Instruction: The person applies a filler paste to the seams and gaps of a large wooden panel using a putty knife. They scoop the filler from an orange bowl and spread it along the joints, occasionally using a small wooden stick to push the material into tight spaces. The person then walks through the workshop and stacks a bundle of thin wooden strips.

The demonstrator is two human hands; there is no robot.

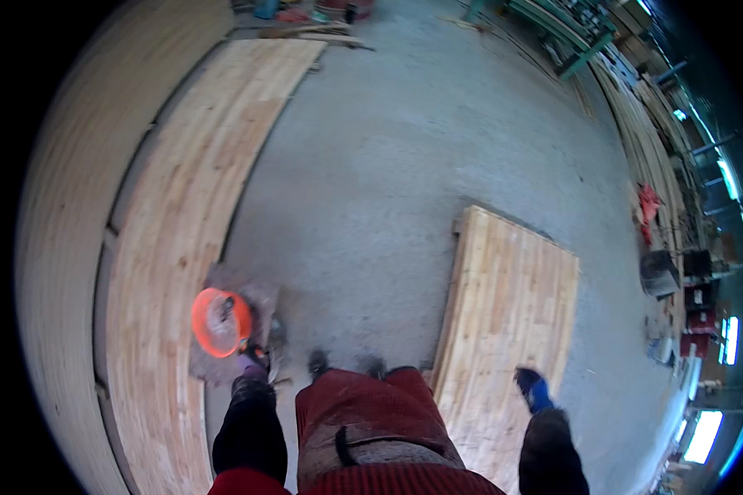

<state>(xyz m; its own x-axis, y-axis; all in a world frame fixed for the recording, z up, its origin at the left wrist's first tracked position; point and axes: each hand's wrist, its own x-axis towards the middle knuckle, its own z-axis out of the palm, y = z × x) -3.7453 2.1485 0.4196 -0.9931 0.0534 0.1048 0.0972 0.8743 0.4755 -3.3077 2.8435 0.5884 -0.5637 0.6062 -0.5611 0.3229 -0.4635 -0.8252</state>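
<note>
An orange bucket [198, 323] with pale, wet-looking stuff and a dark tool in it is at the left, over a dirty brown board [260, 301]. My left hand [254, 360], in a dark glove, is closed at the bucket's near right rim; its fingers are partly hidden. On my right, a stack of pale wooden panels [504, 305] lies on the floor. Over the near right part of this stack is my right hand [534, 389], in a blue and dark glove, with nothing seen in it. Its fingers look stretched out, though slightly blurred.
Long wooden panels [190, 148] run along the left, with dark gaps between them. Grey concrete floor [363, 165] lies ahead. A green metal bench [586, 54] stands at the far right, near long timber strips [636, 124], a red cloth [648, 202] and dark containers [659, 272].
</note>
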